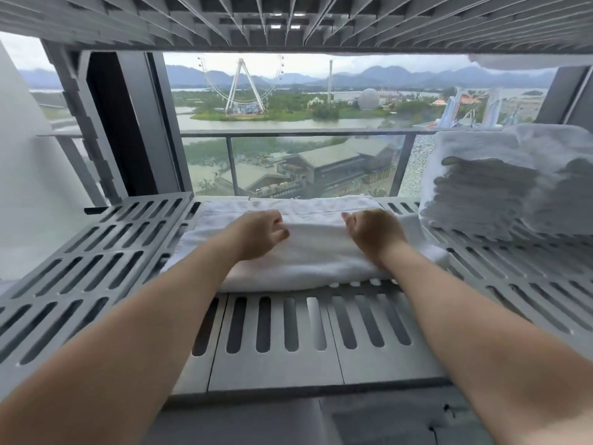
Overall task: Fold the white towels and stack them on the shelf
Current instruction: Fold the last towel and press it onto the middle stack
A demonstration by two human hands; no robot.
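A folded white towel (308, 252) lies across the middle of the slotted grey shelf (282, 342). Both my arms reach in over the shelf's front edge. My left hand (260, 234) sits on the towel's left half, its fingers curled and its thumb pinching the top fold. My right hand (375, 234) sits on the right half with its back toward me; the thumb sticks out to the left and the fingers curl down into the fold. A stack of several folded white towels (510, 181) stands on the same shelf at the right, apart from the towel under my hands.
An upper grey shelf (288, 24) hangs low overhead, with another white towel (519, 64) showing at its right end. Behind the shelf is a window (288, 123) with a balcony rail. Bare slotted shelf extends to the left (96, 252).
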